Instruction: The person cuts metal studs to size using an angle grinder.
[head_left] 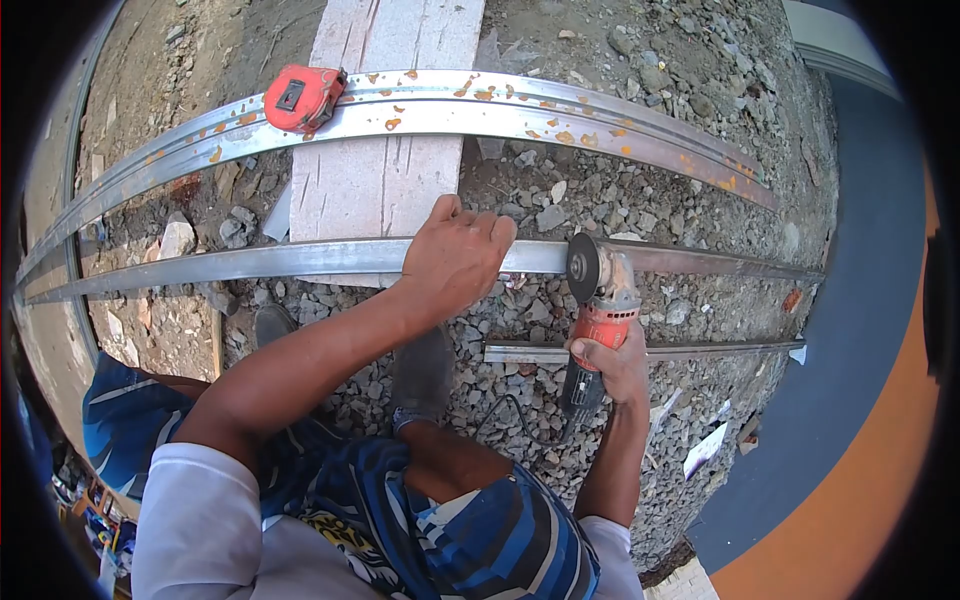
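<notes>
My left hand [452,250] is closed around a long, narrow metal bar [300,259], which lies across a pale board [378,190] and the gravel. In my right hand [620,366] is a red and black angle grinder [606,322], gripped by its body. The grinder's dark disc [582,266] points up and overlaps the bar a little to the right of my left hand. Its black cord [522,424] trails down over the stones.
Beyond the bar lies a wider, rust-spotted metal channel [520,122], with a red tape measure [304,98] on it. A shorter metal bar [700,350] rests nearer me. Gravel [480,420] surrounds my shoes. A blue and orange wall [850,300] stands at right.
</notes>
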